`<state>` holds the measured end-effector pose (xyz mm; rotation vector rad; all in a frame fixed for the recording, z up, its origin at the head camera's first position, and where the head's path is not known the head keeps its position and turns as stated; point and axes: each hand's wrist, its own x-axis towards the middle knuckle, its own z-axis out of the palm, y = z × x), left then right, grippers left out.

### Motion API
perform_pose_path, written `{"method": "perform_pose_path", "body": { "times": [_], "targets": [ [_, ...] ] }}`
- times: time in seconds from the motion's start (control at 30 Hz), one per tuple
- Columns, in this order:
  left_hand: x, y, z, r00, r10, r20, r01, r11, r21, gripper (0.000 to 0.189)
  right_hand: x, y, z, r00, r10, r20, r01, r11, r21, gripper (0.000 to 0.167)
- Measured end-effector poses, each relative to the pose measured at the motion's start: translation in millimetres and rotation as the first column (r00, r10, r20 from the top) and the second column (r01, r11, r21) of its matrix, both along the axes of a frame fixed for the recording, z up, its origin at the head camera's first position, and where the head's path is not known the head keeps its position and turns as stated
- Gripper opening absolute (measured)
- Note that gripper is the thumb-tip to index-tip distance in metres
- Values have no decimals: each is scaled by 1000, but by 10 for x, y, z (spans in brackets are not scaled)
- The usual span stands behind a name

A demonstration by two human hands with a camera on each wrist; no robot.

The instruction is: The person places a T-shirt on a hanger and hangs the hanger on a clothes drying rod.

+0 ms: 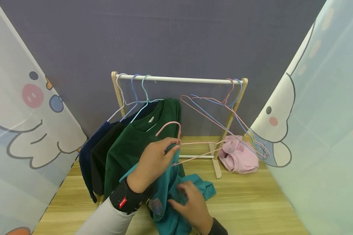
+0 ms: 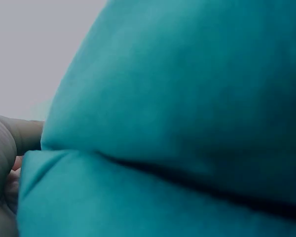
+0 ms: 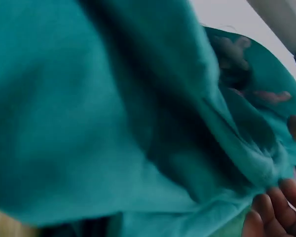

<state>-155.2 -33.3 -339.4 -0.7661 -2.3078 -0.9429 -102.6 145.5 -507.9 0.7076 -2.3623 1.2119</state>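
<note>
My left hand point(image 1: 150, 161) pinches a pink wire hanger point(image 1: 179, 130) just below its hook, with teal cloth bunched at the same fingers. One arm of the hanger reaches bare to the right; the other goes behind the hand and cloth. The teal shirt point(image 1: 176, 212) hangs down from there, with a printed patch on its front, and fills most of the left wrist view. Over the shirt's lower right is my right hand point(image 1: 194, 205), thumb and fingers apart. In the right wrist view its fingertips point(image 3: 271, 202) are close to a fold; whether they touch cannot be told.
Behind stands a clothes rack with a white rail point(image 1: 179, 79). Navy, black and dark green shirts point(image 1: 120, 156) hang at its left. Bare pink and blue hangers point(image 1: 232, 107) hang at the right end. A folded pink garment point(image 1: 238, 158) lies on the wooden table point(image 1: 247, 202).
</note>
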Motion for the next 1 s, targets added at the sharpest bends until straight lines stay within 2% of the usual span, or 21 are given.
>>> {"method": "perform_pose_path", "body": {
  "times": [0.1, 0.2, 0.27, 0.33, 0.4, 0.47, 0.6, 0.7, 0.77, 0.9, 1.0],
  "targets": [
    [7, -5, -19, 1000, 11, 9, -11, 1000, 13, 22, -12, -69, -34, 999, -40, -13, 40, 998, 40, 44],
    [10, -20, -38, 1000, 17, 23, -18, 999, 38, 21, -33, -107, -71, 996, -73, -50, 76, 995, 58, 42],
    [11, -33, -47, 999, 20, 30, -21, 998, 58, 20, -49, -112, -94, 996, -82, -45, 84, 995, 46, 36],
    [9, -52, -59, 999, 25, 39, -28, 997, 76, 19, -65, -101, -113, 997, -79, -3, 79, 997, 26, 31],
    [6, -73, -69, 998, 25, 53, -30, 995, 94, 19, -78, -75, -122, 995, -66, 78, 67, 998, -13, 26],
    [4, -96, -79, 997, 26, 68, -33, 993, 110, 19, -86, -41, -117, 984, -47, 174, 60, 996, -69, 17],
    [-9, -132, -99, 995, 36, 92, -48, 990, 129, 19, -111, 19, -96, 943, 8, 334, 72, 971, -227, 9],
    [-21, -151, -109, 993, 47, 108, -63, 988, 142, 19, -134, 47, -85, 906, 77, 417, 75, 939, -337, 16],
    [-26, -160, -111, 992, 51, 118, -69, 986, 153, 18, -145, 67, -82, 872, 131, 472, 72, 919, -388, 23],
    [-34, -179, -104, 990, 61, 130, -83, 982, 172, 18, -170, 129, -76, 796, 211, 568, 64, 903, -425, 30],
    [-41, -200, -89, 989, 70, 131, -93, 980, 178, 19, -200, 207, -56, 764, 240, 598, 43, 907, -419, 31]
  ]
}}
